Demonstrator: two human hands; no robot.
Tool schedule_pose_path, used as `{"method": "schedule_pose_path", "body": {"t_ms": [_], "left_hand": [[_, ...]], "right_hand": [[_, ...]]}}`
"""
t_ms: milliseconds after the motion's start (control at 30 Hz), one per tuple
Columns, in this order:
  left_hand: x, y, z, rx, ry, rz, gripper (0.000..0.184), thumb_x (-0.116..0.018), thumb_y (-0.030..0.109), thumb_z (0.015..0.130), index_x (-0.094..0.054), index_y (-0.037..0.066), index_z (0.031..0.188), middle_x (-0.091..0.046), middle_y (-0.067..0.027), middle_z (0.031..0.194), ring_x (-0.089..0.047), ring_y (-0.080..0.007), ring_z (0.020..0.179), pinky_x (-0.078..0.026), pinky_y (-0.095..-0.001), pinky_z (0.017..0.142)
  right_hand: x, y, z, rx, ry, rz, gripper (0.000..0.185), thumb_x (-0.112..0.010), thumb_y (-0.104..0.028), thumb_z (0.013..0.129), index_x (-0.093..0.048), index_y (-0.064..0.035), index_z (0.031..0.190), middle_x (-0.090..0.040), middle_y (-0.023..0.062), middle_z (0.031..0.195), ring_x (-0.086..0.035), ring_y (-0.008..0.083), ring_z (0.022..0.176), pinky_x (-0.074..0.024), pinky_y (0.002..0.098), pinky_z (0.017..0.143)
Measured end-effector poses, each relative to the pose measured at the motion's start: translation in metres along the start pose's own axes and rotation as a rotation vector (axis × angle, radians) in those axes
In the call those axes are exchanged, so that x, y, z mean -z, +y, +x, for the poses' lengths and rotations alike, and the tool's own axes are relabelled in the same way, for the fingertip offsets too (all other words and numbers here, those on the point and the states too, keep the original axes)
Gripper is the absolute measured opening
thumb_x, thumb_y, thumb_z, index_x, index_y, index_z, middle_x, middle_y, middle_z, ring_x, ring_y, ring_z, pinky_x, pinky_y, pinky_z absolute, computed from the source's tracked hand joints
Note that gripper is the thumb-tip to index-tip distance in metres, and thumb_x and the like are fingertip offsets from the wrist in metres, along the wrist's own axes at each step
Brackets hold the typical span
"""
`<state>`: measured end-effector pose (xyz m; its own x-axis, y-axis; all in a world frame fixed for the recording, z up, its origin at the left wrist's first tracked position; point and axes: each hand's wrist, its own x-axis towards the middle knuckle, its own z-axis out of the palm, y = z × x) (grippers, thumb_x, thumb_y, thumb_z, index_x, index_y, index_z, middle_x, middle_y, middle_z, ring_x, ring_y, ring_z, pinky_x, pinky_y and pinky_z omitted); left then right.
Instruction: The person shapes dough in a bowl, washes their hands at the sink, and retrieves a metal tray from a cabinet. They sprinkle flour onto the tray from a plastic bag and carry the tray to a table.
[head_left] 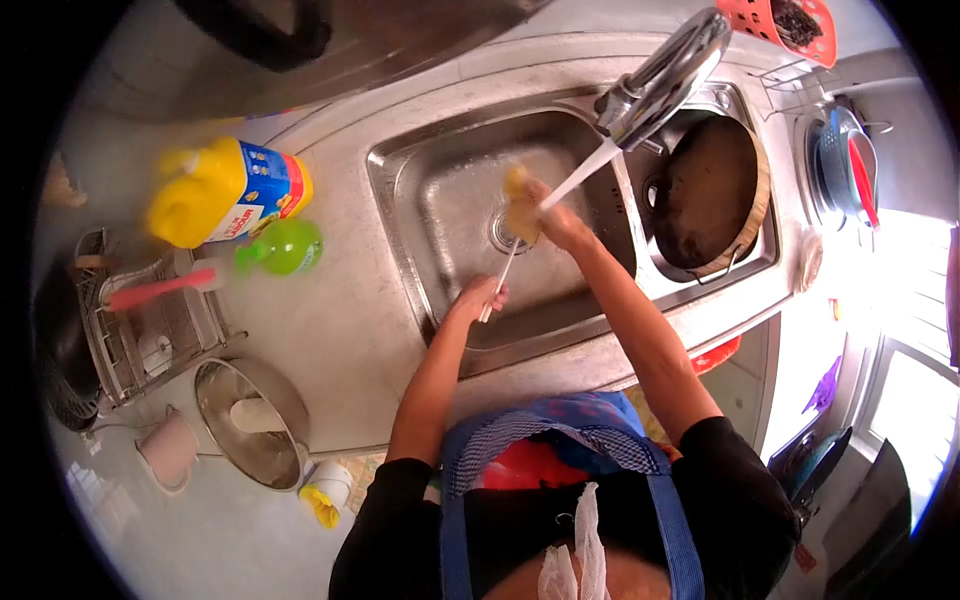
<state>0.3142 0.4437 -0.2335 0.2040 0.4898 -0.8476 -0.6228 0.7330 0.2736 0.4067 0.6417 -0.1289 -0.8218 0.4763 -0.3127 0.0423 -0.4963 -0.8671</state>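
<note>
Over the left basin of the steel sink [405, 225], my left hand [478, 299] is closed around the lower ends of pale, thin chopsticks [507, 268]. They slant up toward my right hand [562, 222], which grips a yellowish sponge [520, 212]. The upper ends of the chopsticks meet the sponge, and how far they go into it is hidden. From the chrome faucet [660, 85], a stream of water [585, 175] runs down onto my right hand. Behind the sponge and the sticks lies the round drain [503, 232].
A large wok [712, 190] fills the right basin. Left on the counter stand a yellow detergent jug [225, 190], a green bottle [285, 247] and a dish rack [150, 330] with a pink-handled utensil. Nearer are a steel bowl [285, 450] and a pink mug [168, 452].
</note>
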Motion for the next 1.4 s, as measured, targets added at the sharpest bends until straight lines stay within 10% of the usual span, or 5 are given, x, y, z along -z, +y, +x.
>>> {"method": "schedule_pose_path", "body": {"t_ms": [233, 500, 700, 833, 1400], "left_hand": [[-0.089, 0.018, -0.088, -0.332, 0.164, 0.039, 0.013, -0.036, 0.018, 0.089, -0.041, 0.008, 0.082, -0.041, 0.0004, 0.06, -0.037, -0.0085, 0.042, -0.03, -0.0219, 0.033], [-0.113, -0.013, -0.155, -0.469, 0.321, 0.271, 0.019, -0.038, 0.024, 0.092, -0.045, 0.007, 0.085, -0.044, -0.0008, 0.056, -0.037, -0.0084, 0.039, -0.03, -0.0245, 0.033], [-0.102, -0.015, -0.176, -0.778, 0.523, 0.541, 0.02, -0.035, 0.025, 0.093, -0.044, 0.007, 0.094, -0.044, 0.0001, 0.056, -0.035, -0.0058, 0.038, -0.029, -0.0211, 0.034], [-0.109, -0.004, -0.165, -0.77, 0.561, 0.535, 0.022, -0.033, 0.027, 0.094, -0.041, 0.007, 0.098, -0.046, -0.0017, 0.054, -0.038, -0.0066, 0.038, -0.03, -0.0221, 0.033], [-0.121, -0.031, -0.202, -0.825, 0.597, 0.712, 0.021, -0.035, 0.023, 0.093, -0.043, 0.005, 0.087, -0.052, -0.0085, 0.056, -0.051, -0.0222, 0.047, -0.039, -0.0365, 0.045]], "right_hand": [[-0.047, 0.041, -0.071, -0.02, 0.19, -0.281, 0.031, -0.048, -0.033, 0.087, -0.051, -0.0072, 0.104, -0.058, 0.0051, 0.082, -0.056, 0.0112, 0.073, -0.0459, 0.0298, 0.062], [-0.027, 0.056, -0.009, 0.218, 0.668, -0.78, 0.023, -0.05, -0.021, 0.082, -0.055, 0.001, 0.083, -0.059, 0.0221, 0.075, -0.059, 0.0371, 0.068, -0.0457, 0.0406, 0.057], [0.005, 0.003, -0.017, -0.028, 0.588, -0.103, 0.03, -0.05, -0.027, 0.083, -0.051, -0.0028, 0.1, -0.059, 0.0127, 0.071, -0.06, 0.0291, 0.06, -0.0476, 0.0383, 0.052], [-0.036, -0.026, -0.079, -0.292, -0.018, 0.758, 0.035, -0.053, -0.023, 0.084, -0.041, -0.0048, 0.111, -0.054, 0.0114, 0.095, -0.056, 0.0212, 0.085, -0.048, 0.0356, 0.07], [0.012, -0.01, -0.02, 0.006, 0.414, 0.289, 0.032, -0.045, -0.031, 0.088, -0.054, -0.0031, 0.101, -0.058, 0.0091, 0.084, -0.055, 0.0165, 0.066, -0.0459, 0.0281, 0.054]]}}
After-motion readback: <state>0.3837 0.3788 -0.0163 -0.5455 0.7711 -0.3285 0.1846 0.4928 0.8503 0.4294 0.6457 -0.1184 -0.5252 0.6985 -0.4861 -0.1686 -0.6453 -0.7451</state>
